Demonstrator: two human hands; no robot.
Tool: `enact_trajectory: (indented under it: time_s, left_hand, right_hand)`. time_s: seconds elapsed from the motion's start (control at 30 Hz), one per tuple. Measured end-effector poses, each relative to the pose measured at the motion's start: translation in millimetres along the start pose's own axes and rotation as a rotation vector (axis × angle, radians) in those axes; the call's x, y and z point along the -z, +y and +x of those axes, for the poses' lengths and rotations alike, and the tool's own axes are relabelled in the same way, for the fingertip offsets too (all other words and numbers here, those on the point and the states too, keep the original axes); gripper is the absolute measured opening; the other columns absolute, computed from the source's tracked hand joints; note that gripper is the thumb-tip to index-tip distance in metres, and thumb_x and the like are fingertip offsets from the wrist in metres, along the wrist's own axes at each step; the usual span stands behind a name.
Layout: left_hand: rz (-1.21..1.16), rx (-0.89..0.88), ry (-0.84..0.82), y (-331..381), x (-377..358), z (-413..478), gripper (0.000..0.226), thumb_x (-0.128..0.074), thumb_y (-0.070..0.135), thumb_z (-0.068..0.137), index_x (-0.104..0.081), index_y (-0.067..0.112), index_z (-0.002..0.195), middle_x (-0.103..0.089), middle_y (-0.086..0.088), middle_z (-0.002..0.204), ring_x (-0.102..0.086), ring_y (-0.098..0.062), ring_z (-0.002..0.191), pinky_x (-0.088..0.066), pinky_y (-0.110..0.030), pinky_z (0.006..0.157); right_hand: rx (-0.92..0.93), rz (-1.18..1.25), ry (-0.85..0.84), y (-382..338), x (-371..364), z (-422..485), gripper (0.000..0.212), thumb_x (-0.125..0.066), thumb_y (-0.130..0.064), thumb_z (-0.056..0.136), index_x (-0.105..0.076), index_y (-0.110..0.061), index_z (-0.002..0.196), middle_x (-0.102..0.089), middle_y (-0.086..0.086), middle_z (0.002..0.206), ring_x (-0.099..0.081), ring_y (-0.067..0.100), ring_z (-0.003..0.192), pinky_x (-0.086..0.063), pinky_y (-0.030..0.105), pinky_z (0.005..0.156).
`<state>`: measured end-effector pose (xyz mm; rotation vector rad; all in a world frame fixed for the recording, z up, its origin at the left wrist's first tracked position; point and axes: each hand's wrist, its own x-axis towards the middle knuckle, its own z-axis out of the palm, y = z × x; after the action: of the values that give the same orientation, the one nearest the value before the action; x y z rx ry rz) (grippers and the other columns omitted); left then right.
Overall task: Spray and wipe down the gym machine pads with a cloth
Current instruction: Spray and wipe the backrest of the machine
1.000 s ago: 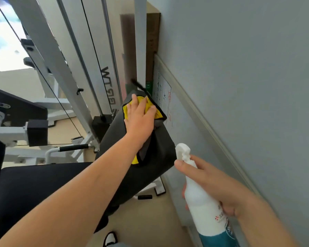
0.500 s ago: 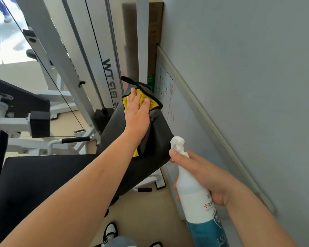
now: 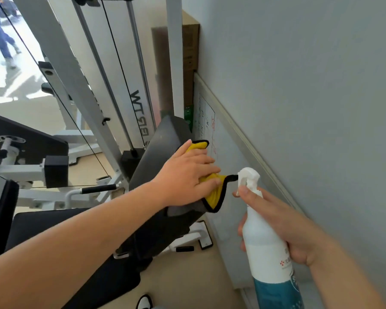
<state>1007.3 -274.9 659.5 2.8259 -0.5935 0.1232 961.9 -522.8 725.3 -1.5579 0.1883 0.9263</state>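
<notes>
Mid-frame, left hand presses flat on the soft, limp cloth; right hand grips the light spray bottle by its neck.

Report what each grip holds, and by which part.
The right grip holds the spray bottle around its upper body, forefinger at the trigger. The left grip holds nothing: flat fingers press the yellow cloth onto the pad.
</notes>
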Motion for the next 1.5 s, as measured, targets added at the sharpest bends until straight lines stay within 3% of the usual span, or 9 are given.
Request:
enact_trajectory:
  time_s: [0.17, 0.3, 0.53, 0.77, 0.97, 1.07, 1.13, 1.27, 1.5]
  left_hand:
    - [0.192, 0.339, -0.269, -36.4, 30.1, 67.6, 0.054, -0.026, 0.052, 0.106, -0.061, 0.035, 0.143, -0.036, -0.002, 0.166, -0.021, -0.02, 0.156, 0.012, -0.051, 0.126]
    - [0.43, 0.272, -0.404, 10.2, 20.8, 56.9, 0.082, -0.016, 0.068, 0.097, -0.049, 0.019, 0.153, -0.032, -0.015, 0.166, -0.019, -0.032, 0.156, 0.0, -0.055, 0.127]
    - [0.118, 0.071, -0.165, 25.6, 15.5, -8.7, 0.066, -0.033, 0.072, 0.097, -0.047, 0.039, 0.152, -0.037, 0.01, 0.165, -0.017, -0.013, 0.157, 0.004, -0.045, 0.129]
    - [0.084, 0.238, -0.144, -72.5, 27.4, 70.4, 0.048, -0.033, 0.056, 0.105, -0.061, 0.041, 0.141, -0.043, 0.009, 0.161, -0.022, -0.013, 0.154, 0.012, -0.047, 0.126]
    - [-0.127, 0.534, -0.229, -153.0, 34.5, 131.2, 0.044, -0.03, 0.032, 0.104, -0.072, 0.022, 0.097, -0.068, -0.003, 0.114, -0.056, -0.032, 0.122, -0.023, -0.063, 0.119]
    - [-0.425, 0.576, -0.012, -164.4, 23.9, 131.6, 0.033, -0.037, 0.02, 0.108, -0.07, 0.016, 0.103, -0.065, -0.002, 0.113, -0.052, -0.037, 0.128, -0.028, -0.057, 0.121]
    - [-0.424, 0.522, 0.296, -147.0, 17.5, 116.4, 0.034, -0.04, 0.025, 0.109, -0.07, 0.019, 0.124, -0.058, -0.002, 0.14, -0.037, -0.029, 0.147, -0.015, -0.048, 0.128]
    - [-0.467, 0.354, 0.365, -97.1, -6.5, 62.8, 0.048, -0.041, 0.043, 0.109, -0.049, 0.028, 0.154, -0.017, 0.006, 0.173, 0.002, -0.009, 0.16, -0.001, -0.044, 0.131]
    - [-0.698, 0.603, 0.354, -20.8, -43.2, -13.2, 0.08, -0.035, 0.064, 0.101, 0.005, 0.035, 0.165, 0.016, 0.021, 0.17, 0.019, 0.002, 0.154, -0.002, -0.041, 0.131]
  right_hand:
    - [0.054, 0.019, 0.039, -12.3, -1.2, -3.7, 0.067, -0.08, -0.061, 0.072, -0.065, -0.029, 0.129, -0.07, 0.024, 0.078, -0.068, 0.037, 0.066, -0.063, 0.044, 0.066]
    - [0.063, -0.003, 0.035, -15.4, 3.0, -1.7, 0.054, -0.08, -0.059, 0.081, -0.067, -0.031, 0.125, -0.072, 0.022, 0.079, -0.07, 0.037, 0.067, -0.064, 0.053, 0.081]
    - [0.072, -0.04, 0.029, -31.9, 2.7, 25.1, 0.049, -0.081, -0.061, 0.082, -0.069, -0.036, 0.122, -0.072, 0.022, 0.081, -0.07, 0.036, 0.068, -0.064, 0.061, 0.086]
    - [0.124, -0.117, 0.064, -56.3, -2.4, 67.6, 0.041, -0.081, -0.068, 0.079, -0.07, -0.046, 0.113, -0.079, 0.019, 0.091, -0.078, 0.038, 0.08, -0.062, 0.068, 0.094]
    - [0.133, -0.115, 0.093, -65.7, -7.3, 88.3, 0.03, -0.08, -0.066, 0.081, -0.073, -0.045, 0.102, -0.077, 0.019, 0.086, -0.077, 0.037, 0.077, -0.062, 0.069, 0.094]
    - [0.115, -0.11, 0.076, -68.6, -10.2, 90.3, 0.035, -0.08, -0.062, 0.083, -0.071, -0.04, 0.109, -0.077, 0.021, 0.086, -0.076, 0.039, 0.073, -0.065, 0.065, 0.086]
    - [0.109, -0.113, 0.065, -70.5, -13.0, 89.4, 0.039, -0.08, -0.06, 0.084, -0.068, -0.038, 0.113, -0.076, 0.023, 0.087, -0.076, 0.042, 0.072, -0.066, 0.06, 0.08]
    - [0.102, -0.126, 0.015, -75.6, -21.1, 82.6, 0.047, -0.081, -0.061, 0.082, -0.065, -0.04, 0.12, -0.077, 0.022, 0.086, -0.075, 0.043, 0.073, -0.065, 0.058, 0.079]
    - [0.156, -0.162, -0.063, -86.4, -48.7, 70.5, 0.045, -0.081, -0.065, 0.076, -0.068, -0.042, 0.112, -0.075, 0.018, 0.085, -0.074, 0.04, 0.072, -0.066, 0.048, 0.07]
